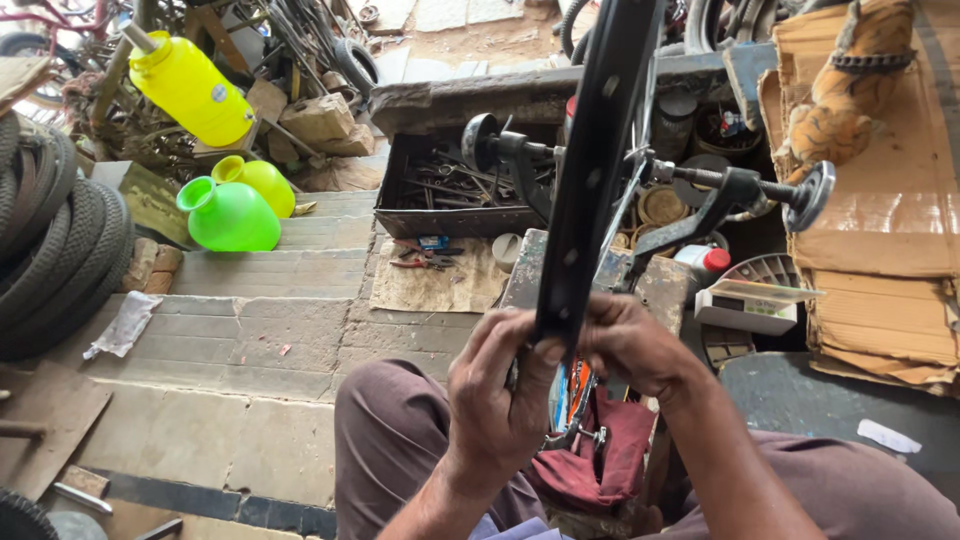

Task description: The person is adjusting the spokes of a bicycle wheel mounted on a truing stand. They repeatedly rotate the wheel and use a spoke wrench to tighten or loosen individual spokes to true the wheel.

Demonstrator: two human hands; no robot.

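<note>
A black bicycle wheel rim [592, 170] stands upright in a truing stand [720, 195], running from the top of the view down to my hands. My left hand [500, 395] grips the rim's near edge, thumb pressed on its inner face. My right hand [632, 345] closes around the rim from the other side, fingers hidden behind it. Whether it holds a small tool I cannot tell. A dark red cloth [600, 455] lies on my lap below the rim, with an orange-handled tool [575, 395] partly hidden under my hands.
An open metal toolbox [450, 190] of wrenches sits ahead, with pliers [420, 260] on a sheet before it. Green [228, 215] and yellow [190, 85] plastic jugs stand left, stacked tyres [50, 260] at the far left. Cardboard [880, 200] and a white box [745, 310] lie right.
</note>
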